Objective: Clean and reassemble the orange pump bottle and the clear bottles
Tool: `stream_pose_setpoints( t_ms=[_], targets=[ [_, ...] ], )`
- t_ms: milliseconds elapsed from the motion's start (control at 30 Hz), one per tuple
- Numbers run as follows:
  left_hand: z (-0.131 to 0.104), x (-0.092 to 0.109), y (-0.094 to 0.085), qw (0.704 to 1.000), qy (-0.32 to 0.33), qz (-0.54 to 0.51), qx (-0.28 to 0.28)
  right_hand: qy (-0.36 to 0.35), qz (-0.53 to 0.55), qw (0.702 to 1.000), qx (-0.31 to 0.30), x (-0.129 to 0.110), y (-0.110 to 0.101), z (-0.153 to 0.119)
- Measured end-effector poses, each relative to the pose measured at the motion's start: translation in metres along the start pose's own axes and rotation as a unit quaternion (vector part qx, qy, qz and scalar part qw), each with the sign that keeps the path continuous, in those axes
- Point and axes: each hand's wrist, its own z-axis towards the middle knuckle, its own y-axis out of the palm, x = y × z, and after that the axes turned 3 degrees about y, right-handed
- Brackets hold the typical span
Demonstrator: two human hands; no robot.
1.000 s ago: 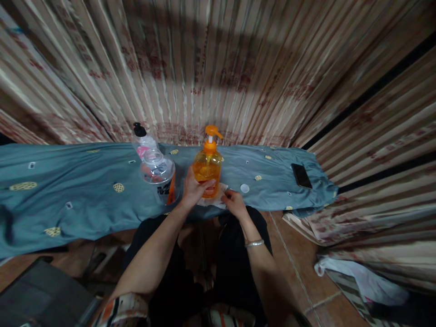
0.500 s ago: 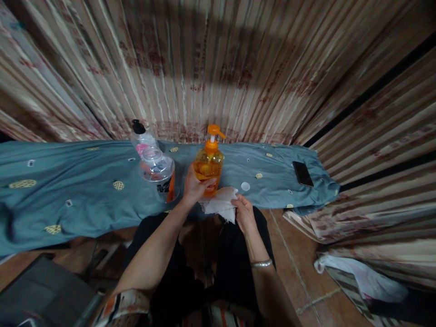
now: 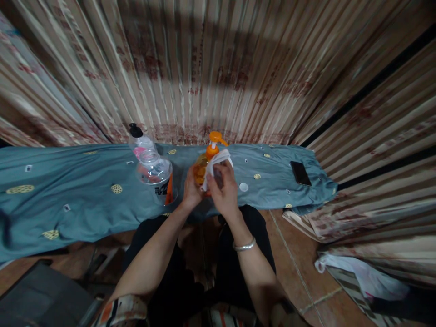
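Observation:
An orange pump bottle with amber liquid stands near the front edge of the cloth-covered surface. My left hand is wrapped round its left side. With my right hand, silver bracelet at the wrist, I hold a white cloth against the bottle's right side and front, hiding much of the body. Left of the bottle is a clear plastic cup with black and orange print, and a clear bottle with a black cap is just behind it. A small white disc lies to the right.
The teal patterned cloth covers a long, narrow surface. A black phone lies near its right end. Pleated curtains hang behind and to the right. A dark grey seat is at lower left, above a tiled floor.
My right hand has moved up and left, bringing the white cloth from beside the bottle's base onto its upper body. The bottle tilts slightly, with my left hand still round it.

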Motion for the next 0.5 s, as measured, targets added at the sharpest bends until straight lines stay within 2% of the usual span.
stream_pose_setpoints(
  t_ms=[67,167,367,500],
  targets=[
    [-0.001,-0.002,0.0,1.0,-0.006,-0.006,-0.006,-0.055,-0.127,0.99,-0.033,0.002,0.012,0.001],
    [0.0,-0.005,0.004,1.0,-0.015,-0.011,-0.013,-0.076,-0.201,0.976,-0.044,0.007,0.02,0.002],
    [0.002,-0.006,0.005,0.999,-0.017,-0.01,-0.025,-0.095,-0.171,0.98,-0.043,0.009,0.013,0.018],
    [-0.002,-0.005,0.002,1.0,-0.015,-0.008,-0.02,-0.076,-0.085,0.993,0.001,0.012,0.009,0.02]
  ],
)
